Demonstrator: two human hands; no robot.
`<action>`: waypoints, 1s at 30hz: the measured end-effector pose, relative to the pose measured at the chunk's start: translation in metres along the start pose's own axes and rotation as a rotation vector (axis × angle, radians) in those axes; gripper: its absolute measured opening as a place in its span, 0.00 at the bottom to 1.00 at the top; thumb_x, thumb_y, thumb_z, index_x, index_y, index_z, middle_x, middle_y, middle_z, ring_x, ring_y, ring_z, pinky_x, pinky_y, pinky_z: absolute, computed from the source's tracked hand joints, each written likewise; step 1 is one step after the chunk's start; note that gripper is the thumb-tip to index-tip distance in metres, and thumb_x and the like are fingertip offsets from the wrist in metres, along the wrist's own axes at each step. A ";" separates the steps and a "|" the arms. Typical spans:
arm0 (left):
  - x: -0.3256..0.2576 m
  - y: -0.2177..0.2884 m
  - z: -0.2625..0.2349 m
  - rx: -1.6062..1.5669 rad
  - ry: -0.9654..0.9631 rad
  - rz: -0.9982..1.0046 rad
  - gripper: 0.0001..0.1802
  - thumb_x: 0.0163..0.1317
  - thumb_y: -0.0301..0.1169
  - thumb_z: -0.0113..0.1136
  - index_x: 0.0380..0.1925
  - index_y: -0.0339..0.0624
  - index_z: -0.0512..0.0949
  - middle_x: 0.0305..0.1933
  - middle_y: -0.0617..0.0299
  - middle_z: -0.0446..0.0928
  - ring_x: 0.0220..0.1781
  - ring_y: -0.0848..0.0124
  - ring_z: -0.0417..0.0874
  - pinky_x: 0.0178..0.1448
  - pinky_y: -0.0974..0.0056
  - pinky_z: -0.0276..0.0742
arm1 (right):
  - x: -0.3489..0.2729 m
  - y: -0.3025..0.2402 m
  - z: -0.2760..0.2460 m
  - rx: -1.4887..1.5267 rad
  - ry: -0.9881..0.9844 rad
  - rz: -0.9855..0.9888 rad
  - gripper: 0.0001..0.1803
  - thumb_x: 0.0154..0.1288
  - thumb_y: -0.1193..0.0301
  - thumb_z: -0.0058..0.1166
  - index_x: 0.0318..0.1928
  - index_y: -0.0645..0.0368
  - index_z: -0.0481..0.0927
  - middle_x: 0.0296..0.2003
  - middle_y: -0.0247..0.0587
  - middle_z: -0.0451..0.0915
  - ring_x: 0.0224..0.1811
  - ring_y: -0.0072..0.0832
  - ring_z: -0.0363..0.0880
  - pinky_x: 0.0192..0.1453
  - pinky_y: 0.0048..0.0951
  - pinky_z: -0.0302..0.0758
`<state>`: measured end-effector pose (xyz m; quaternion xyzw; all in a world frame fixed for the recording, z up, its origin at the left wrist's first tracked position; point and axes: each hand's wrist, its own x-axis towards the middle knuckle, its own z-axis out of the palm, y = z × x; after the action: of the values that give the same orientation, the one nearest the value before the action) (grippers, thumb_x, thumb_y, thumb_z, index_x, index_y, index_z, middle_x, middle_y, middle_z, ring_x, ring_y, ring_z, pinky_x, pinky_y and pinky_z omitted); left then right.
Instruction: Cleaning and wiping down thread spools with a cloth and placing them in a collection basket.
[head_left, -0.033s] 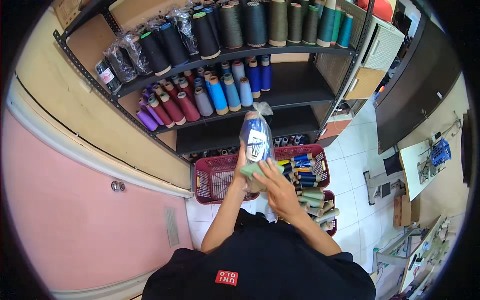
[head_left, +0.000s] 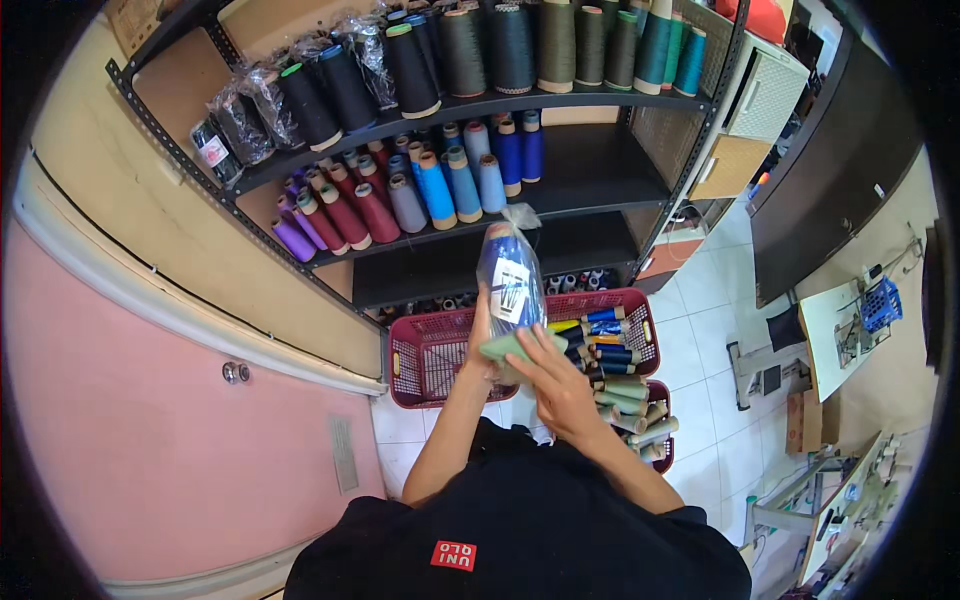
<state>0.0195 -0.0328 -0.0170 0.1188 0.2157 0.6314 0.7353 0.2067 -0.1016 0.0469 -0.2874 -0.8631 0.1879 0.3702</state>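
You hold a blue thread cone wrapped in clear plastic (head_left: pixel 508 275) upright in front of you, its knotted bag top pointing up toward the metal shelf rack (head_left: pixel 655 205). A white label shows on the side of the wrap that faces you. The cone sits above both of your hands and just below the rack's middle shelf, in front of the dark lower shelf opening.

Your left hand (head_left: pixel 480 340) comes up on the cone's left side and grips its lower part; the fingers are mostly hidden behind the cone, so you cannot tell how far they curl around it. Your right hand (head_left: pixel 560 385) lies below and to the right of the cone, fingers pressed together and fairly flat, laid against a pale green cloth (head_left: pixel 510 348) that rests at the cone's base between the two hands.

Directly beneath the cone, at the foot of the rack, stands a red plastic basket (head_left: pixel 425 360); its right part holds a pile of thread spools (head_left: pixel 600 345) in yellow, blue and dull green. On the rack's middle shelf, just above the cone, stand blue cones (head_left: pixel 450 185), with maroon and purple cones (head_left: pixel 335 215) to their left. The top shelf carries dark and green cones (head_left: pixel 500 45), some bagged in plastic.
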 end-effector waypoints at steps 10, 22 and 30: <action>-0.033 0.022 0.037 0.037 -0.064 -0.024 0.48 0.80 0.74 0.38 0.66 0.40 0.80 0.53 0.50 0.89 0.49 0.59 0.93 0.54 0.52 0.93 | 0.059 0.008 -0.103 -0.062 0.379 -0.054 0.31 0.58 0.93 0.52 0.61 0.60 0.86 0.61 0.53 0.87 0.68 0.51 0.83 0.75 0.48 0.76; -0.034 0.009 0.018 0.157 0.028 0.041 0.34 0.88 0.58 0.44 0.74 0.42 0.74 0.66 0.54 0.85 0.61 0.62 0.90 0.66 0.54 0.89 | 0.109 0.031 -0.031 0.005 0.208 -0.060 0.29 0.55 0.87 0.57 0.58 0.57 0.90 0.50 0.49 0.80 0.55 0.51 0.81 0.60 0.46 0.80; -0.026 0.022 0.002 0.078 -0.019 0.019 0.40 0.83 0.66 0.48 0.70 0.40 0.77 0.58 0.51 0.87 0.53 0.62 0.92 0.59 0.56 0.92 | 0.025 -0.020 -0.023 -0.008 0.051 -0.069 0.33 0.50 0.86 0.60 0.59 0.53 0.91 0.49 0.46 0.81 0.55 0.50 0.81 0.59 0.45 0.81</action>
<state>-0.0016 -0.0544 -0.0005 0.1554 0.2321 0.6285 0.7260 0.2024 -0.0985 0.0859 -0.2637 -0.8635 0.1640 0.3973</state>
